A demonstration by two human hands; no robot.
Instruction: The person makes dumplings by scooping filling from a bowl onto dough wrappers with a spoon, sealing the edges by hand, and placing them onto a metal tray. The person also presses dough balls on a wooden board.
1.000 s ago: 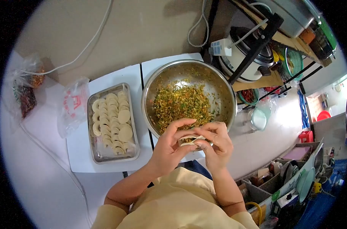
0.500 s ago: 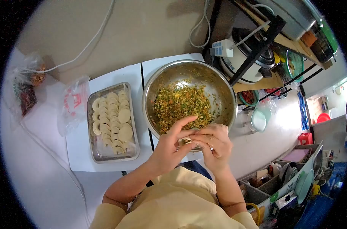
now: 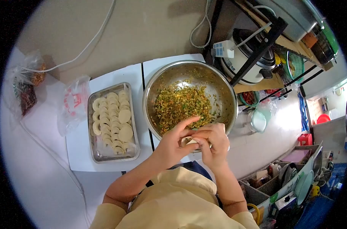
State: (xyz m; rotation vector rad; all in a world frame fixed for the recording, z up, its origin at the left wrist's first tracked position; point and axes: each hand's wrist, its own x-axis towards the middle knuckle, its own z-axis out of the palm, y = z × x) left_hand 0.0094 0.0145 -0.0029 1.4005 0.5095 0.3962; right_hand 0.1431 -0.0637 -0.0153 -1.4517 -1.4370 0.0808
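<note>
Dumpling (image 3: 189,141) looks mid-fold, left hand (image 3: 171,146) and right hand (image 3: 216,145) fingers nearly closed around it; sealing probably wants even pinching.

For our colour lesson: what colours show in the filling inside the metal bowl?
The filling is speckled yellow, green and orange, best seen in the head view.

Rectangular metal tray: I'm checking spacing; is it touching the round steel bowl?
Apart: the head view shows white tabletop between the metal tray and steel bowl.
</note>
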